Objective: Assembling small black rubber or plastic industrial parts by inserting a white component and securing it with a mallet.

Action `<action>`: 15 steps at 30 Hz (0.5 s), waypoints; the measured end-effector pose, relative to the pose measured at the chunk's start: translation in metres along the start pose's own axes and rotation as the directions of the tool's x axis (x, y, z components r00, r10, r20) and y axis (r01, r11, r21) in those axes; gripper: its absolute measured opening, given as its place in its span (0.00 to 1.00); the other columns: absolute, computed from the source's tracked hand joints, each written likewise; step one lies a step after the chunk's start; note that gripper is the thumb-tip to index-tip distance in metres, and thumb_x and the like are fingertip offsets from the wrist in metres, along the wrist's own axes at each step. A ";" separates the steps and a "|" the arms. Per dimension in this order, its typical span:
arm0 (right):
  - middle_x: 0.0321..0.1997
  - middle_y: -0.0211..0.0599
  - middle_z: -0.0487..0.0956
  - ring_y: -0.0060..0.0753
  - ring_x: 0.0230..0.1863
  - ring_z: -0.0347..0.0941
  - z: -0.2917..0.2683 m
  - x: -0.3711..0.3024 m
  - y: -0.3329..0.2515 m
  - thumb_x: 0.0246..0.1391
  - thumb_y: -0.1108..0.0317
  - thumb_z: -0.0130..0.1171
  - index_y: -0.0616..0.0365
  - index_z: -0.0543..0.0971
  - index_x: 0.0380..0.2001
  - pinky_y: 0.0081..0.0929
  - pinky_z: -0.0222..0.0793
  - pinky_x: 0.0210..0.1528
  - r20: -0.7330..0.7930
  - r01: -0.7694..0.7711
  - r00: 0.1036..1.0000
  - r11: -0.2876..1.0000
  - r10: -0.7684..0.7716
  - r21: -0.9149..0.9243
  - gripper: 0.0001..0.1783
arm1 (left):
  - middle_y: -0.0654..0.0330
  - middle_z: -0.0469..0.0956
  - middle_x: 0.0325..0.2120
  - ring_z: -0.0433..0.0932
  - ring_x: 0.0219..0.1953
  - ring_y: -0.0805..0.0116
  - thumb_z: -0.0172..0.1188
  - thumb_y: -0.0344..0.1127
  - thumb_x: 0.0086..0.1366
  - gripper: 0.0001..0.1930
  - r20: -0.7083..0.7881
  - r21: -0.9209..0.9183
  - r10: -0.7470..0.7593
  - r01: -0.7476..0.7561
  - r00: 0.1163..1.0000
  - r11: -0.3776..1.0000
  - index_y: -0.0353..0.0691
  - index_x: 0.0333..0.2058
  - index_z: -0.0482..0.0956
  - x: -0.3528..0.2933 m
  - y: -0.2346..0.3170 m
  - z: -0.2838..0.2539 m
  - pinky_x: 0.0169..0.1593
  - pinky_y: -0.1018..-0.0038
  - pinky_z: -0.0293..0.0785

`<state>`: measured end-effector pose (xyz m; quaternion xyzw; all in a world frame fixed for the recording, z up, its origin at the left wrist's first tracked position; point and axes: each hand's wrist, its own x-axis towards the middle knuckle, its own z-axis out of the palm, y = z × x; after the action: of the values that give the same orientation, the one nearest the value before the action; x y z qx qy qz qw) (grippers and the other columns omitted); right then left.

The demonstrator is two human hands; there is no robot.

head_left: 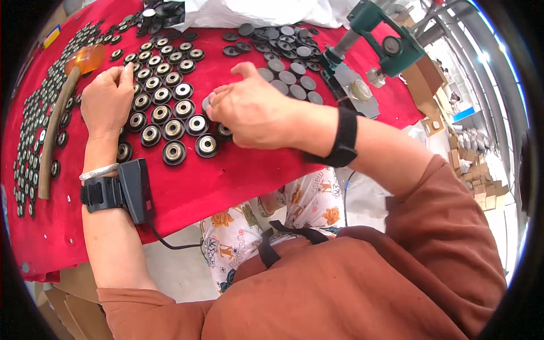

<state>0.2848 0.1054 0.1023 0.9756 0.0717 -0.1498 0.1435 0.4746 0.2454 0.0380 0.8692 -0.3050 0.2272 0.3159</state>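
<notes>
Rows of round black pieces with metal ring centres (161, 113) lie on the red tablecloth (187, 195). My left hand (107, 102) is at the left edge of these rows, thumb and fingers pinched together; whatever they may hold is too small to make out. Over the right side of the rows is my right hand (252, 107), its index finger raised. A grey round disc (206, 106) shows at its other fingertips, partly hidden by them. Plain grey discs (288, 77) lie flat beyond my right hand, with a looser heap of grey discs (286, 41) behind them.
A mallet with an orange head (86, 59) and wooden handle (56, 130) lies left of my left hand, among many more ringed pieces (34, 141). A green hand press (391, 48) stands at the far right. White plastic sheeting (260, 12) lies at the back.
</notes>
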 end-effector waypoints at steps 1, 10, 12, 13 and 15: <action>0.48 0.31 0.77 0.29 0.47 0.72 0.009 -0.004 0.003 0.35 0.75 0.53 0.55 0.78 0.42 0.47 0.51 0.56 -0.080 0.007 0.997 0.997 0.000 0.081 0.23 | 0.52 0.76 0.19 0.77 0.25 0.54 0.53 0.48 0.60 0.17 -0.021 -0.037 -0.015 0.014 1.000 0.999 0.41 0.25 0.80 -0.002 0.004 0.000 0.31 0.63 0.70; 0.52 0.38 0.75 0.42 0.51 0.72 0.042 -0.003 0.046 0.37 0.72 0.48 0.45 0.76 0.49 0.48 0.61 0.51 -0.425 0.107 0.901 0.907 0.085 0.408 0.30 | 0.52 0.76 0.19 0.77 0.25 0.52 0.53 0.48 0.61 0.17 -0.014 -0.042 -0.048 0.047 0.999 0.998 0.41 0.24 0.79 0.000 0.001 -0.003 0.30 0.62 0.70; 0.53 0.39 0.74 0.41 0.52 0.71 0.040 -0.005 0.050 0.37 0.73 0.48 0.47 0.76 0.50 0.45 0.62 0.51 -0.482 0.051 0.866 0.936 0.132 0.348 0.30 | 0.51 0.77 0.19 0.77 0.25 0.52 0.53 0.49 0.61 0.17 0.003 -0.034 -0.053 0.053 0.999 0.998 0.41 0.25 0.80 -0.001 0.002 -0.006 0.31 0.61 0.70; 0.53 0.39 0.74 0.41 0.52 0.71 0.037 -0.004 0.047 0.37 0.73 0.48 0.47 0.76 0.50 0.45 0.62 0.51 -0.484 0.061 0.866 0.935 0.125 0.349 0.30 | 0.51 0.77 0.19 0.77 0.25 0.52 0.53 0.49 0.61 0.17 -0.007 -0.030 -0.052 0.052 0.999 0.998 0.41 0.25 0.80 -0.003 0.001 -0.008 0.31 0.61 0.70; 0.54 0.40 0.73 0.41 0.52 0.71 0.033 -0.007 0.042 0.38 0.72 0.49 0.52 0.74 0.51 0.43 0.63 0.51 -0.450 0.078 0.891 0.953 0.064 0.291 0.30 | 0.51 0.77 0.20 0.77 0.26 0.52 0.53 0.49 0.61 0.18 -0.002 -0.011 -0.048 0.048 0.999 0.999 0.41 0.25 0.80 -0.002 -0.001 -0.006 0.31 0.61 0.71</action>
<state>0.2771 0.0548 0.0856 0.9935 0.0833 0.0726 -0.0283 0.4727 0.2506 0.0403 0.8742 -0.2853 0.2187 0.3264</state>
